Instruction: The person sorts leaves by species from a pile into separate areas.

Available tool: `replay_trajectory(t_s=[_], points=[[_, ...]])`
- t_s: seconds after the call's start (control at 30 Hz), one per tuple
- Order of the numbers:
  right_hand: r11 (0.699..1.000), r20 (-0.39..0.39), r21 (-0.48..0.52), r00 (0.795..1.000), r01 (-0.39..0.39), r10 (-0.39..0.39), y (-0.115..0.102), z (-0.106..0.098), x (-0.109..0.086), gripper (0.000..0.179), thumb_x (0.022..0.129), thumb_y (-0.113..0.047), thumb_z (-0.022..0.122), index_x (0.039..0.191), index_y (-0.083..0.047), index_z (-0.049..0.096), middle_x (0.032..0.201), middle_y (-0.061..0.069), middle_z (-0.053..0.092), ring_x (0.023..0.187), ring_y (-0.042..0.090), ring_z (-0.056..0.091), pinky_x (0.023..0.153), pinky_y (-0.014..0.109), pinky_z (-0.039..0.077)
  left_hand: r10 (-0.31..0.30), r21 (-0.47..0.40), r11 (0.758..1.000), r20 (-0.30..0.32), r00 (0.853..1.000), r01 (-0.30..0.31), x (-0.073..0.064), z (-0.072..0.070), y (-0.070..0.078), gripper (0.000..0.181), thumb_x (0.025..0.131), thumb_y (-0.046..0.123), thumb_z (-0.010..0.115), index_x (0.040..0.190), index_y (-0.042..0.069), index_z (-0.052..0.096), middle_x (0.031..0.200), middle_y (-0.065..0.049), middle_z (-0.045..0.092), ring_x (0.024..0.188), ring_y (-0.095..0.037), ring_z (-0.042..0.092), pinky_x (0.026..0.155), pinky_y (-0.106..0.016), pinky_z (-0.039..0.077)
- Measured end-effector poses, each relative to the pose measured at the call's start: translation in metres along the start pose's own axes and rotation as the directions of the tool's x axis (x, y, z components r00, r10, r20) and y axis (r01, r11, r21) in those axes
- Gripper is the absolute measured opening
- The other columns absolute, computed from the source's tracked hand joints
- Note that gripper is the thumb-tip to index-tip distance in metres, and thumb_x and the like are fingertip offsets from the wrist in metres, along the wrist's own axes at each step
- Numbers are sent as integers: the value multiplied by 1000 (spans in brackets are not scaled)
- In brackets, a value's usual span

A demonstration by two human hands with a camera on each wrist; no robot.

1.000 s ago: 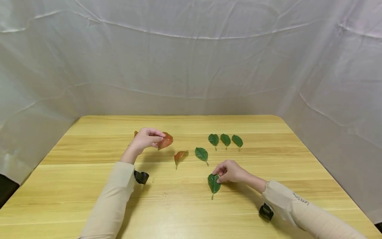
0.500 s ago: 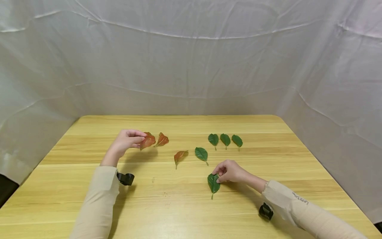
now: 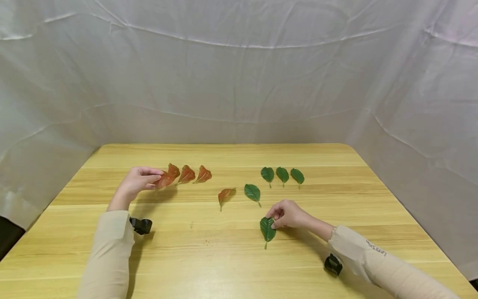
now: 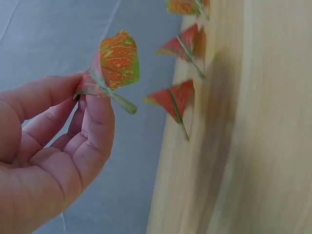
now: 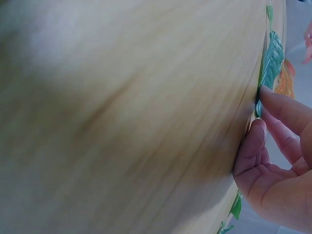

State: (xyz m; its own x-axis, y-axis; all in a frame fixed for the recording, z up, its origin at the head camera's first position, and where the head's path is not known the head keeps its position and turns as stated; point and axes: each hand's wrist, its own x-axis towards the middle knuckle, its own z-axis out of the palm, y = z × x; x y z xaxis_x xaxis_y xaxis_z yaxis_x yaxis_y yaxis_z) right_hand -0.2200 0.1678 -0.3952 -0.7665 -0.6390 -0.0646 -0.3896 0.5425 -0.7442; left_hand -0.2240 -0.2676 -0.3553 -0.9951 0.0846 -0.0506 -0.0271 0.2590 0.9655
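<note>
LH (image 3: 137, 182) holds red leaf (image 4: 119, 61) (RH (image 3: 289, 214), grn leaf (image 3: 267, 230)).

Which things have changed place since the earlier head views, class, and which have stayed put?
The left hand has moved left, carrying its pinched red leaf along the row of three red leaves, now more exposed. Nothing was let go. Unchanged: the right hand pinching its green leaf, the four other green leaves, and the lone red leaf.
</note>
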Motion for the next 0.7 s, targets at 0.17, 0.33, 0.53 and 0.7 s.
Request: replay_trajectory(t_s=[0.17, 0.33, 0.53, 0.7], points=[[1000, -1, -7, 1000, -15, 15, 2, 0, 1, 18, 67, 5, 72, 84, 2, 68, 61, -3, 51, 52, 5, 43, 45, 18, 36, -38, 58, 998, -6, 999, 38, -1, -7, -7, 32, 90, 0, 49, 114, -21, 45, 91, -3, 60, 72, -7, 57, 66, -25, 49], [1000, 1, -6, 1000, -10, 10, 1, 0, 0, 18, 67, 5, 72, 84, 2, 68, 61, -3, 52, 51, 5, 42, 44, 18, 35, -65, 99, 993, 20, 998, 63, -2, -9, -12, 32, 89, -1, 50, 114, -20, 46, 90, -4, 62, 71, -8, 57, 64, -27, 48], [1000, -1, -3, 1000, -1, 1, 0, -1, 0, 18, 67, 4, 73, 84, 3, 68, 61, -2, 52, 51, 5, 42, 44, 18, 35, -72, 98, 993, 68, 995, 65, -1, -10, -16, 34, 88, -3, 50, 116, -20, 44, 87, -6, 63, 65, -10, 56, 58, -26, 47], [1000, -1, -2, 1000, -3, 3, 0, -1, 0, 18, 66, 4, 73, 84, 3, 68, 61, -2, 52, 52, 5, 42, 45, 18, 36, -89, 127, 989, 55, 995, 81, -1, -11, -19, 34, 88, -2, 49, 117, -19, 44, 82, -3, 61, 59, -8, 50, 56, -24, 45]])
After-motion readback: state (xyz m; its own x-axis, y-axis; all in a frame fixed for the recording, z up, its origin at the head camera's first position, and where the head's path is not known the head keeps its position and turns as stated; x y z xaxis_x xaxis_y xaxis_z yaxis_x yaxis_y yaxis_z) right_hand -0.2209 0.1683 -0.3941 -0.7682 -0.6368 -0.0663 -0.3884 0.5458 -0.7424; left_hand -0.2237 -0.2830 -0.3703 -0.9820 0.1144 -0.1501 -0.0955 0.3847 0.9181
